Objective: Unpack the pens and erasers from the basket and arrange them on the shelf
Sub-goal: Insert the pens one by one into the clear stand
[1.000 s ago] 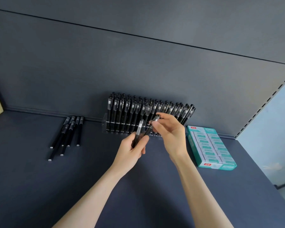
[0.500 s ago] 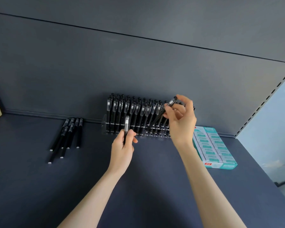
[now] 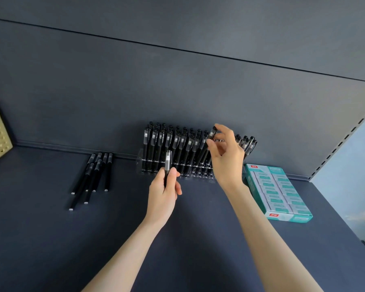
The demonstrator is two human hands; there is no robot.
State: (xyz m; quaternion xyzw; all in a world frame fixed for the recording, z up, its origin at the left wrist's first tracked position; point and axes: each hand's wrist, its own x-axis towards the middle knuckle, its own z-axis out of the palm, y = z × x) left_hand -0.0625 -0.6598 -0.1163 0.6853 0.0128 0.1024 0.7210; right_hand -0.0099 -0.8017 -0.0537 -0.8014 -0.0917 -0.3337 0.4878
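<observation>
Dark shelf [image 3: 51,239], left fingers [image 3: 174,174] round upright pen [image 3: 168,161], right fingers [image 3: 222,129] round tilted pen [image 3: 211,133], rack [image 3: 141,163] half hidden behind.

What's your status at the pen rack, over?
Left hand holds spare pen upright. Right hand pinches second pen by its top over the clear rack. Loose pens and eraser box lie off to the sides, nothing blocking.

Left hand [image 3: 163,189] grips a pen [image 3: 168,163]; right hand [image 3: 224,152] pinches another pen [image 3: 207,147].
</observation>
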